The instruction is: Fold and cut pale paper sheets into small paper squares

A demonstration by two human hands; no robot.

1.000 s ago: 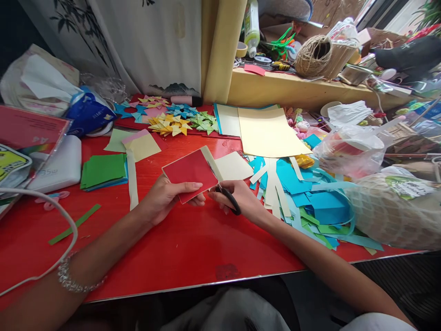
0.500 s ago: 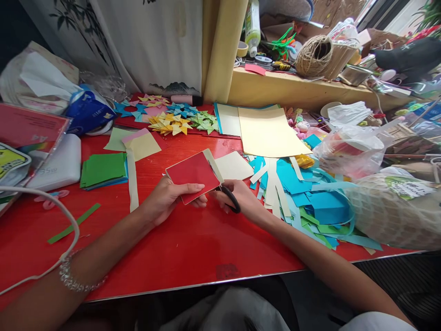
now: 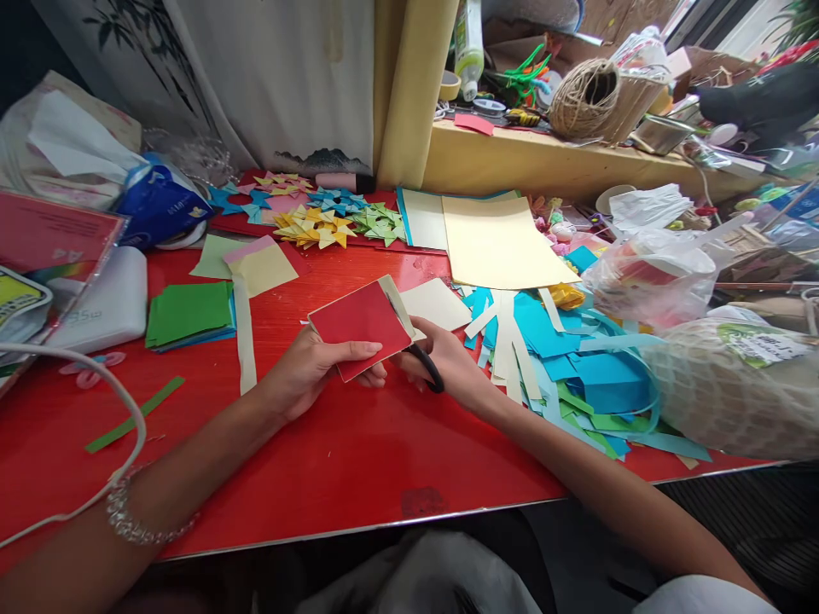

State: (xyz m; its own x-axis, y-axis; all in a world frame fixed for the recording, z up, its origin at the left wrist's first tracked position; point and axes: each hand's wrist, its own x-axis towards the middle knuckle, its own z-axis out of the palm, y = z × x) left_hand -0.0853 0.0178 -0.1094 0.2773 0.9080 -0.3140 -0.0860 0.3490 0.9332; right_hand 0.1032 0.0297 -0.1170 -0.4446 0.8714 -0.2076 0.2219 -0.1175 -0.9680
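The work surface is a glossy red table (image 3: 320, 486) with a pale front edge, on which one dark smudge (image 3: 422, 501) shows. Behind it hang a white curtain (image 3: 287, 77) with a bamboo print and, to its right, a yellow post (image 3: 409, 102); a yellow ledge (image 3: 543, 160) at upper right bears one coil of twine (image 3: 569, 107), one bottle (image 3: 470, 55) and one tape roll (image 3: 450, 85), among other clutter.

Your two hands meet above the middle of the table. Your left hand (image 3: 323, 362) is closed in a pinch, thumb on top, on one red square (image 3: 358, 328), which is tilted off the tabletop and backed by cream paper (image 3: 395, 300) that juts past its right edge. Your right hand (image 3: 441, 354) is curled around one pair of black-handled scissors (image 3: 435, 373) at the lower right corner of the square; how far the blades part cannot be told.

At the rear lie at least five folded-paper stars (image 3: 313, 228): two blue, one yellow, one pale green, one pink and yellow. To your left are one stack of green squares (image 3: 188, 315), its sheets too closely laid to count, one green strip (image 3: 136, 415) and one cream strip (image 3: 244, 337). To your right, one large cream sheet (image 3: 502, 243) adjoins a heap of blue offcuts (image 3: 601, 384), too tangled to number.
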